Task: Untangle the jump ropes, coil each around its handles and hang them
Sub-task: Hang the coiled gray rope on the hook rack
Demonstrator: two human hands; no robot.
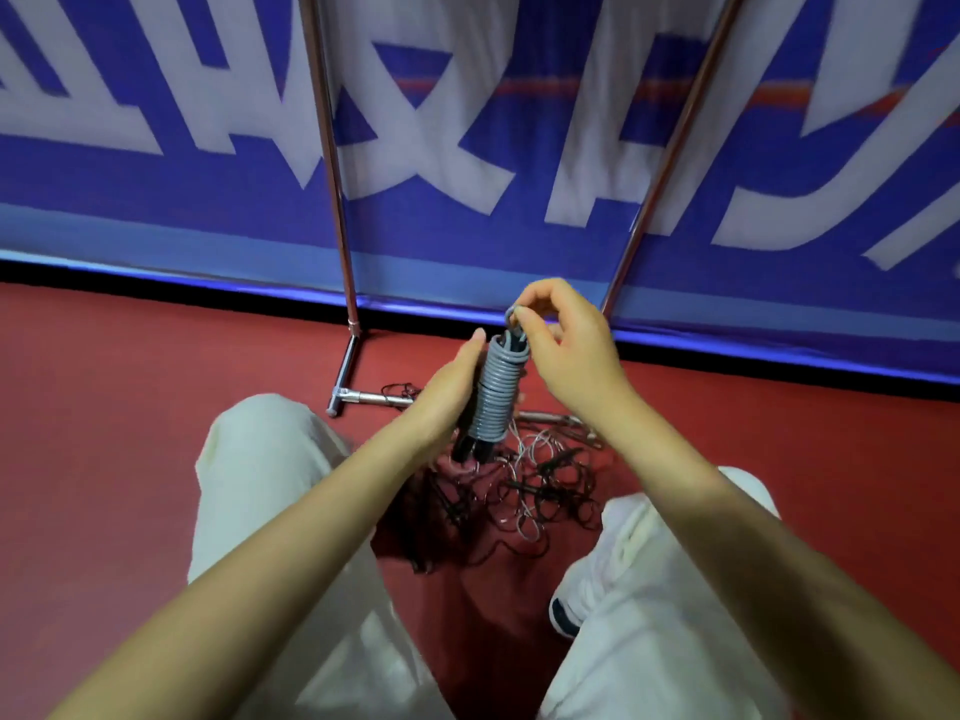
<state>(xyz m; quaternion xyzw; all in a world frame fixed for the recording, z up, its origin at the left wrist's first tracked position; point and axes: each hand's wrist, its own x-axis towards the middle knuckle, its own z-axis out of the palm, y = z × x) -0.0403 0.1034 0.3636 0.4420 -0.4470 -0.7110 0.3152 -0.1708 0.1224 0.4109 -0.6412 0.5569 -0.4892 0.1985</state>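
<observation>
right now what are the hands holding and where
Left hand grips the coiled grey jump rope around its wound middle; right hand pinches its loose end at the top.

Shiny metal rack (327, 148), smooth grey rope (496, 392).

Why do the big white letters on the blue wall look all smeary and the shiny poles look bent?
In the head view, the banner is blurred, probably from head movement, while the coiled grey rope and both hands stay fairly sharp. The wide-angle lens splays the poles outward. A bright strip glows along the banner's bottom edge; the rope pile sits in dim shade.
</observation>
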